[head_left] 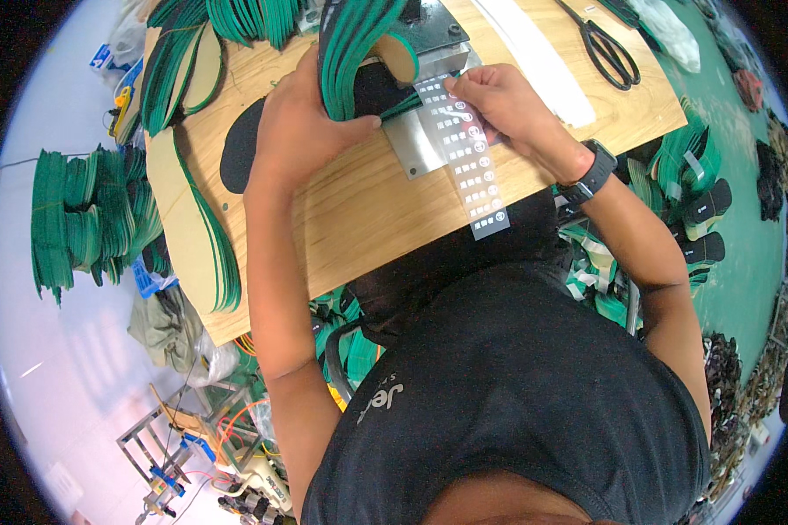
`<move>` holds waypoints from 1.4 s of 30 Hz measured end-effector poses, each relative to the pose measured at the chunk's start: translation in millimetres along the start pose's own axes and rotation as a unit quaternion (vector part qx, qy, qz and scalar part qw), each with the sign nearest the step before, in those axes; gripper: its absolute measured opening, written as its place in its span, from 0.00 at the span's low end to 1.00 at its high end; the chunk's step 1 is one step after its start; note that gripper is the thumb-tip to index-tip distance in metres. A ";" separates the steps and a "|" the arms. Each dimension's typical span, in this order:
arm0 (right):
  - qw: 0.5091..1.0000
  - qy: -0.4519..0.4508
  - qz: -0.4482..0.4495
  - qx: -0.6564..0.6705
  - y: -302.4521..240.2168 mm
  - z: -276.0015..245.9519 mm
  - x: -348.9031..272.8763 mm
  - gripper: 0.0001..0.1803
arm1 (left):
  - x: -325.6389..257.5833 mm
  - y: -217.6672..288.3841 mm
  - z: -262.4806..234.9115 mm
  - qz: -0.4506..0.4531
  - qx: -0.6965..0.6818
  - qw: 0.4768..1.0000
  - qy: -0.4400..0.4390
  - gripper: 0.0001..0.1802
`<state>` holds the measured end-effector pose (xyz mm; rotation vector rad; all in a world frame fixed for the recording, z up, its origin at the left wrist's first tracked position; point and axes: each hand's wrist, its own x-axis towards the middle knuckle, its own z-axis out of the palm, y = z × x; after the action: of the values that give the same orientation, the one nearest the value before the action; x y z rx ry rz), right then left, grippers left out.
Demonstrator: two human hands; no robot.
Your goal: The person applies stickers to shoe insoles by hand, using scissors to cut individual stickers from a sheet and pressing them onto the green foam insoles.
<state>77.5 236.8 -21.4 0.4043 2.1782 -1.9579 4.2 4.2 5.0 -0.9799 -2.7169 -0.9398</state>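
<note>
1. in the head view, a flat silver metal plate (414, 150) lies on the pale wooden desk (346, 232).
2. left of the plate, the left hand (296, 131) holds a curved stack of green-and-black layered insoles (346, 66); its thumb reaches under the near end, while the other fingers are mostly hidden.
3. right of the plate, the right hand (503, 102) pinches a clear strip with white print (470, 164) between narrowly set fingers.
4. the strip crosses the plate's right side, its near end past the desk edge.
5. black-handled scissors (606, 54) lie well right of the plate.
</note>
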 end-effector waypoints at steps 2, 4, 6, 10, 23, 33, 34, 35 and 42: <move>1.000 0.006 0.007 -0.005 -0.1 -0.3 -2.3 0.16 | -0.9 4.3 3.0 0.002 0.006 1.000 -0.014 0.41; 1.000 -0.017 -0.022 0.002 5.9 -6.1 -3.9 0.15 | -1.5 6.4 7.1 0.005 0.055 0.998 0.019 0.40; 0.999 -0.019 -0.029 0.011 8.1 -13.1 -11.2 0.14 | -4.5 0.7 5.9 -0.022 0.071 0.997 -0.009 0.36; 0.984 0.081 -0.021 0.157 19.7 -41.4 -23.1 0.09 | -1.2 17.9 -3.6 -0.064 0.057 0.996 -0.014 0.24; 0.999 -0.013 0.024 -0.036 -4.3 -9.3 6.9 0.14 | -4.0 -23.2 -13.3 -0.112 -0.265 0.939 0.189 0.14; 0.998 -0.016 0.009 -0.065 0.9 -12.2 8.2 0.15 | -3.1 -22.5 -10.7 -0.071 -0.265 0.942 0.193 0.12; 0.998 -0.014 0.011 -0.066 1.2 -12.4 8.6 0.15 | -2.9 -21.2 -10.9 -0.072 -0.248 0.946 0.195 0.12; 0.998 -0.011 0.013 -0.067 1.4 -12.0 9.5 0.15 | -3.0 -20.0 -11.0 -0.079 -0.246 0.947 0.193 0.12; 0.997 -0.001 0.007 -0.073 -1.4 -10.1 6.2 0.16 | -6.0 -12.5 -12.8 -0.118 -0.225 0.952 0.170 0.12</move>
<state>71.6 247.1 -20.9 0.3930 2.2917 -1.7747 -0.1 -14.0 7.0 -0.4766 -2.4053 -1.6524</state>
